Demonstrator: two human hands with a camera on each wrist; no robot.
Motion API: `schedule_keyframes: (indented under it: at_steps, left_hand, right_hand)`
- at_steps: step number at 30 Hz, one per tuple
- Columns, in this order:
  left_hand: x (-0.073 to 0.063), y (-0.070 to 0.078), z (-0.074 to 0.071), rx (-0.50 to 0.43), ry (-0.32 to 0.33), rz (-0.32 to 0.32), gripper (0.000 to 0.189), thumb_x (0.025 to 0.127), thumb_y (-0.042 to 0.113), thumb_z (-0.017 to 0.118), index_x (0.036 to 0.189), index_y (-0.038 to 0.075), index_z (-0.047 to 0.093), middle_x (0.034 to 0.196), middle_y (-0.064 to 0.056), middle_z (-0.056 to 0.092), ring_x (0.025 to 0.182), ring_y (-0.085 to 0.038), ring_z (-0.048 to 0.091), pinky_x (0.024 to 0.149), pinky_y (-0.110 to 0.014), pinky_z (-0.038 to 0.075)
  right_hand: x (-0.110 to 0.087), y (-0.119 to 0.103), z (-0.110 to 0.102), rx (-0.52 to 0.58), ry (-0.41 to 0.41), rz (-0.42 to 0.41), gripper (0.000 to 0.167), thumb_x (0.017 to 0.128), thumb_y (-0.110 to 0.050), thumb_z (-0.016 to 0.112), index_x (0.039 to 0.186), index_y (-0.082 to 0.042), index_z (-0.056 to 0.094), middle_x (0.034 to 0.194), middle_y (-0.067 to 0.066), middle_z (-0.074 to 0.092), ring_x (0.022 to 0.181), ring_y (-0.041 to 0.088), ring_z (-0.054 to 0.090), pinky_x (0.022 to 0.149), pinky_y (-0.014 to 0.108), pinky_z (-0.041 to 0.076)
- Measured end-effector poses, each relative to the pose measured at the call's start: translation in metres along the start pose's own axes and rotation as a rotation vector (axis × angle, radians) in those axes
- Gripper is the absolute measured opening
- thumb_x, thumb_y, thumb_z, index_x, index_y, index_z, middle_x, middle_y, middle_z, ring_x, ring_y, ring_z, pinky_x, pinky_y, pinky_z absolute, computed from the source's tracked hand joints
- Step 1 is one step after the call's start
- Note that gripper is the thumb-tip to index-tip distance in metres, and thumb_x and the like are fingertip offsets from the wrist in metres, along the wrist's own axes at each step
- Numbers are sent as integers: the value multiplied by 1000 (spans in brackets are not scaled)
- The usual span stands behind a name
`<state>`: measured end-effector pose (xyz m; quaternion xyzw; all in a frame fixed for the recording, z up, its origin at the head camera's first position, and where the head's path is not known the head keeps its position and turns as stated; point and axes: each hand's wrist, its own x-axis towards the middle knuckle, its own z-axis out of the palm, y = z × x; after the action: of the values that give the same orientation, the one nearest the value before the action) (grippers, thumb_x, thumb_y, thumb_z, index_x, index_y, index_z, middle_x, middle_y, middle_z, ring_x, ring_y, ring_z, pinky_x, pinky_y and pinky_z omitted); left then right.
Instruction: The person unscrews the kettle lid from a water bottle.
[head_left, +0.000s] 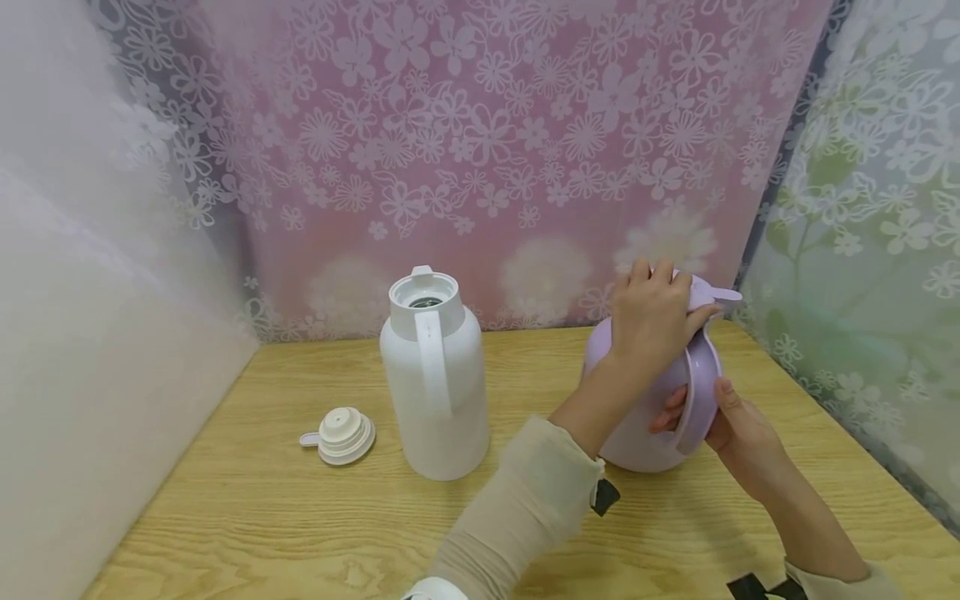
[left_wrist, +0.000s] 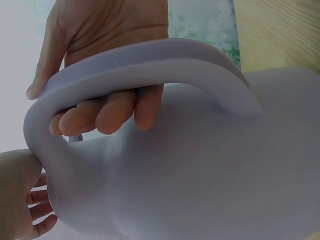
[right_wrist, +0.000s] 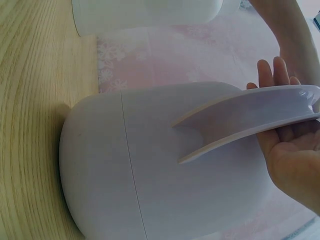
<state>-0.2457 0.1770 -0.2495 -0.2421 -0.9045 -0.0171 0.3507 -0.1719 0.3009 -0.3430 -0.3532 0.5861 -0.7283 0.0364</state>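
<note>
A lilac thermos jug [head_left: 637,446] stands at the right of the table, its handle [head_left: 703,392] turned towards me. My left hand [head_left: 651,321] grips the lid at its top, fingers over the far side and thumb near the lid's tab [head_left: 726,294]. My right hand [head_left: 750,442] holds the handle, with its fingers passed through the loop and its thumb on the outer side. The left wrist view shows those fingers under the handle [left_wrist: 145,70]. Left of the jug, a white thermos jug [head_left: 465,392] stands upright, its mouth uncovered.
A white stopper lid [head_left: 345,435] with a small tab lies left of the white jug on the wooden table [head_left: 247,517]. Behind the table hangs a pink flowered curtain [head_left: 480,167]. Pale sheets flank it, the right one [head_left: 870,275] flowered. A white band circles the left sleeve.
</note>
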Motion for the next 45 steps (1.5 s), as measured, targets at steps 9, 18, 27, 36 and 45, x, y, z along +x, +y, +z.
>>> schedule_keyframes:
  at_steps: [9, 18, 27, 36, 45]
  left_hand:
    - [0, -7, 11, -302, -57, -113, 67, 76, 72, 48, 128, 29, 49, 122, 7, 42, 111, -9, 36, 91, -24, 33]
    - [-3, -21, 29, -747, -147, -278, 81, 69, 63, 66, 136, 25, 41, 128, 9, 44, 112, -10, 40, 80, -29, 40]
    - [-4, -19, 34, -889, -81, -325, 76, 66, 58, 73, 131, 26, 49, 123, 13, 49, 105, -6, 46, 76, -26, 42]
    - [-5, -16, 34, -931, -21, -378, 76, 63, 57, 75, 129, 28, 52, 121, 14, 51, 100, -6, 49, 73, -25, 43]
    - [6, -21, 23, -1025, 88, -336, 75, 64, 48, 80, 129, 24, 52, 118, 11, 52, 97, -4, 50, 71, -20, 42]
  right_hand:
    - [1, 2, 1, -15, 4, -13, 56, 101, -23, 3, 112, -1, 53, 100, 11, 65, 96, 21, 60, 86, 29, 45]
    - [2, 4, 0, -3, -34, -75, 58, 100, -17, -1, 114, 6, 50, 100, 17, 63, 97, 26, 60, 86, 31, 45]
    - [1, 3, -2, 20, -53, -93, 59, 100, -17, -2, 114, 8, 49, 102, 18, 63, 98, 27, 59, 86, 32, 45]
    - [-1, 5, -2, 35, -54, -89, 60, 99, -16, -4, 114, 9, 49, 102, 18, 62, 98, 27, 59, 87, 32, 45]
    - [0, 5, -3, 24, -45, -92, 58, 100, -17, -2, 114, 8, 49, 101, 18, 63, 97, 27, 60, 86, 32, 45]
